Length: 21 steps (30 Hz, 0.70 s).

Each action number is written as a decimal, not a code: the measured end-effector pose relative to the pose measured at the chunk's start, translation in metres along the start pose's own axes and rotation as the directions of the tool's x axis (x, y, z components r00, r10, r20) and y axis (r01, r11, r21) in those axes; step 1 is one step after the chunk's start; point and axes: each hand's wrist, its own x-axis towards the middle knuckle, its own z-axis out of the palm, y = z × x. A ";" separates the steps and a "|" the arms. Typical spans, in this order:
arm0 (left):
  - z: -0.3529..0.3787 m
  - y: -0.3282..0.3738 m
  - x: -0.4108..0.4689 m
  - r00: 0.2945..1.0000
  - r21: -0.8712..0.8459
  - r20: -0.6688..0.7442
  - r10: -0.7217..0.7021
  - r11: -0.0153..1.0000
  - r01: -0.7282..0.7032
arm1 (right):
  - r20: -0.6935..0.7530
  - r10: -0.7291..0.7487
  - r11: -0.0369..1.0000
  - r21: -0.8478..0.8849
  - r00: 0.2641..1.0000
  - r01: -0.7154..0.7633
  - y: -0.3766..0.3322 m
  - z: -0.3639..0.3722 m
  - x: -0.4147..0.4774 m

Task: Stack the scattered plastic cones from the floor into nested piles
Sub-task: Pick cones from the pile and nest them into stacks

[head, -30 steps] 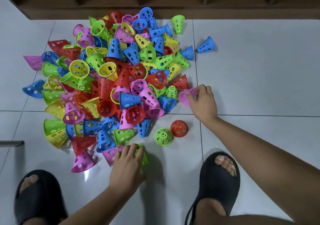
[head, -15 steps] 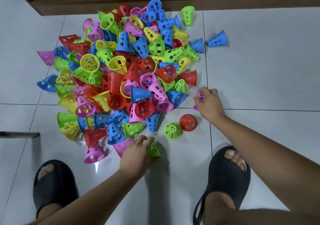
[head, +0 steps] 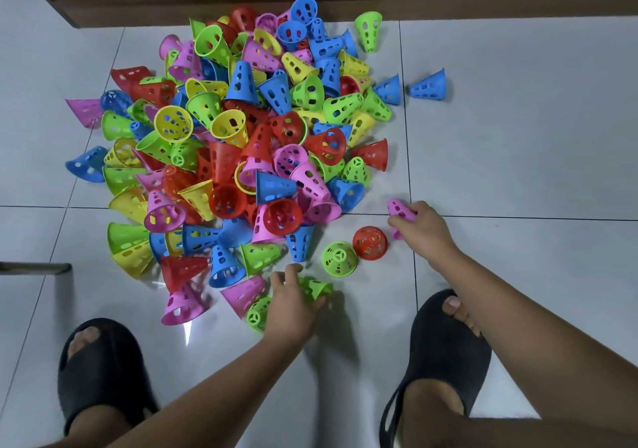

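On the floor (head: 518, 143), a heap of cones (head: 241, 143) lies ahead of two black slippers (head: 100, 371). The left hand (head: 293, 306) curls round a green cone (head: 316, 288) at the heap's near edge, possibly two nested. The right hand (head: 424, 230) grips a pink cone (head: 400, 209) just right of the heap. Between the hands, a loose green cone (head: 340, 259) and a red cone (head: 370, 243) sit side by side.

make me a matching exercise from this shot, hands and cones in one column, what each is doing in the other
Column one
1. right hand
2. left hand
3. lone blue cone
4. red cone

Column two
a. stands on the floor, no hand on it
b. grips a green cone
c. lies on its side, apart from the pile
d. grips a pink cone

Pairs: 1-d, 2-b, 3-c, 4-a
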 end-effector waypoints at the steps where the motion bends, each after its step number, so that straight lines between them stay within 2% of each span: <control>1: 0.000 0.002 0.002 1.000 -0.030 0.000 -0.031 0.999 0.031 | -0.013 -0.009 0.997 0.071 1.000 0.010 -0.001 -0.001 -0.005; 6: 0.002 0.005 0.008 0.985 -0.226 0.007 -0.173 0.959 0.170 | -0.083 -0.078 0.897 0.428 0.993 0.107 -0.002 -0.001 -0.031; 9: 0.007 0.005 0.010 0.987 -0.262 -0.006 -0.162 0.953 0.154 | -0.076 -0.196 0.835 0.509 0.978 0.207 -0.002 0.003 -0.045; 12: 0.007 0.009 0.009 0.989 -0.297 0.004 -0.151 0.944 0.145 | -0.075 -0.332 0.819 0.473 0.940 0.327 -0.006 0.010 -0.060; 15: 0.006 0.008 0.006 0.994 -0.374 -0.019 -0.108 0.923 0.093 | -0.084 -0.417 0.840 0.345 0.905 0.419 -0.006 0.018 -0.068; 18: 0.004 0.004 0.000 0.993 -0.433 -0.108 -0.052 0.902 0.000 | -0.047 -0.419 0.882 0.218 0.907 0.419 -0.002 0.027 -0.068; 21: 0.001 0.003 -0.008 0.986 -0.377 -0.162 0.046 0.920 -0.105 | -0.023 -0.401 0.909 0.114 0.916 0.400 0.011 0.034 -0.066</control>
